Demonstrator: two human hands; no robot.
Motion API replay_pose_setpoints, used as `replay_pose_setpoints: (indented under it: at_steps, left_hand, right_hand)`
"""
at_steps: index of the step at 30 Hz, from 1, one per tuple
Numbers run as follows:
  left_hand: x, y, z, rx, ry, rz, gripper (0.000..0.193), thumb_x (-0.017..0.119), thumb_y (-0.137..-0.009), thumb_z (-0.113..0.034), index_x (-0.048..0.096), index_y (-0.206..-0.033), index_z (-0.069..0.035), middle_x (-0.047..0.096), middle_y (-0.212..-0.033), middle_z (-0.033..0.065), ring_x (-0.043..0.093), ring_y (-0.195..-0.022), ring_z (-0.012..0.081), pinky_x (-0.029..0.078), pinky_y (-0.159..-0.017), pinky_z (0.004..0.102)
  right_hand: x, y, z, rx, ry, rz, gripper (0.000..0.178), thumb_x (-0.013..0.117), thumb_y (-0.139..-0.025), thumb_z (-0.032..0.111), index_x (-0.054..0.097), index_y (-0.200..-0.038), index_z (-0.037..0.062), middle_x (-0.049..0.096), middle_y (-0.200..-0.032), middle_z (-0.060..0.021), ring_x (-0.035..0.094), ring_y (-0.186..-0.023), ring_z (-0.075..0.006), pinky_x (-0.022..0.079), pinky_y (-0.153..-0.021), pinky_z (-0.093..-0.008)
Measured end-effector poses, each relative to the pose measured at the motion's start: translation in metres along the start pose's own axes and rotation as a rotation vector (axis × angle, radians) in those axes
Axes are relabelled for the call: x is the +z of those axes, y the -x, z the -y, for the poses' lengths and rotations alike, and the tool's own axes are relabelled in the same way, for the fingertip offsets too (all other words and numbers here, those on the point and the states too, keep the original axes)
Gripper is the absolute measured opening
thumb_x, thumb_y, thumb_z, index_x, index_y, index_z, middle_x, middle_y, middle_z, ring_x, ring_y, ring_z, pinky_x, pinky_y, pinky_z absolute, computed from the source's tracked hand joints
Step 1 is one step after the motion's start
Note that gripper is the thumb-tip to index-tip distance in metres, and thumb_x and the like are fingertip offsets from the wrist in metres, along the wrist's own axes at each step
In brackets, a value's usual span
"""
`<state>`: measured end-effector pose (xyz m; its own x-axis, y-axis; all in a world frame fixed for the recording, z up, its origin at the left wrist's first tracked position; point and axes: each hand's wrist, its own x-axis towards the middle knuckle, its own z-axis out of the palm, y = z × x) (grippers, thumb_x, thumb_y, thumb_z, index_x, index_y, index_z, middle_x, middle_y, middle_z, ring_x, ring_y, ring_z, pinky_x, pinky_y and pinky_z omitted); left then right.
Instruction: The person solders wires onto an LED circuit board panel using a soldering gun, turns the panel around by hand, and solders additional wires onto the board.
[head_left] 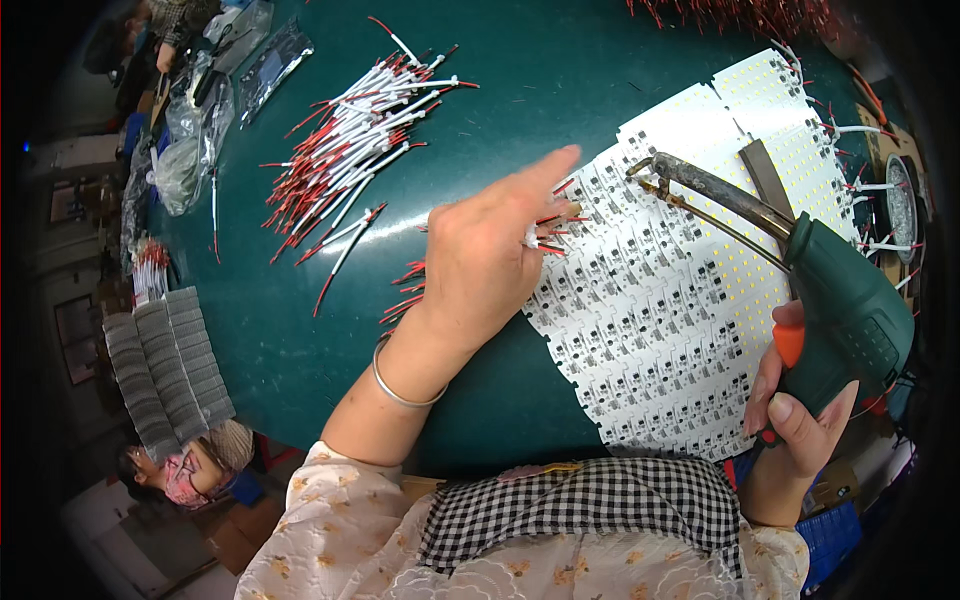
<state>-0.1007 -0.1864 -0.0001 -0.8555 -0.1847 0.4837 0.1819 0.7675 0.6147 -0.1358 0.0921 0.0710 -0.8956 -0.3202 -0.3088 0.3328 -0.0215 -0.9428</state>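
My left hand [485, 250] is curled over the left edge of the white LED circuit boards [630, 310], its index finger stretched out. Short white wires with red ends [548, 247] stick out from under its fingers. More red wire ends [405, 290] show on the other side of the hand, partly hidden by it. In my right hand [800, 420] is a green soldering gun [850, 310] with an orange trigger. Its dark, bent tip hovers over or touches the boards, right of my left hand; I cannot tell which.
A pile of white and red wires [350, 145] lies on the green table [520, 60]. A grey strip [766, 178] rests on the boards. At the right stands an oval metal tin [901, 210]. Plastic bags [180, 165] and grey stacked pieces [165, 370] line the left edge; another person [190, 475] sits beyond.
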Motion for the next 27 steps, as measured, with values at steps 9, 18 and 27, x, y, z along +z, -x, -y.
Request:
replay_pose_setpoints:
  at_steps: [9,18,27]
  left_hand:
    - [0.007,0.0,-0.005,0.001,0.055,0.019,0.031,0.071,-0.066,0.015,0.071,-0.093,-0.001,0.059,-0.074,0.0063,0.058,-0.061,0.013,0.046,-0.052,0.0246]
    - [0.008,0.005,0.006,0.066,-0.049,0.064,0.041,0.066,-0.06,0.02,0.072,-0.094,-0.002,0.054,-0.068,0.0049,0.055,-0.058,0.0129,0.046,-0.052,0.0235]
    - [0.012,0.002,0.004,0.007,0.074,-0.004,0.036,0.066,-0.064,0.021,0.071,-0.091,-0.002,0.051,-0.066,0.0052,0.051,-0.058,0.0123,0.046,-0.052,0.0234]
  right_hand:
    - [-0.003,-0.002,-0.001,0.02,0.035,0.047,0.078,0.082,-0.07,0.018,0.042,-0.127,-0.0158,0.056,-0.11,-0.0227,0.056,-0.06,-0.0131,0.048,-0.047,-0.0228]
    - [0.002,-0.003,-0.006,-0.028,0.017,0.021,0.075,0.082,-0.071,0.019,0.044,-0.126,-0.0147,0.056,-0.113,-0.0222,0.055,-0.059,-0.0123,0.047,-0.046,-0.0222]
    - [0.004,-0.001,-0.006,-0.008,0.021,0.003,0.074,0.082,-0.07,0.016,0.044,-0.126,-0.0139,0.056,-0.114,-0.0217,0.056,-0.063,-0.0136,0.047,-0.046,-0.0226]
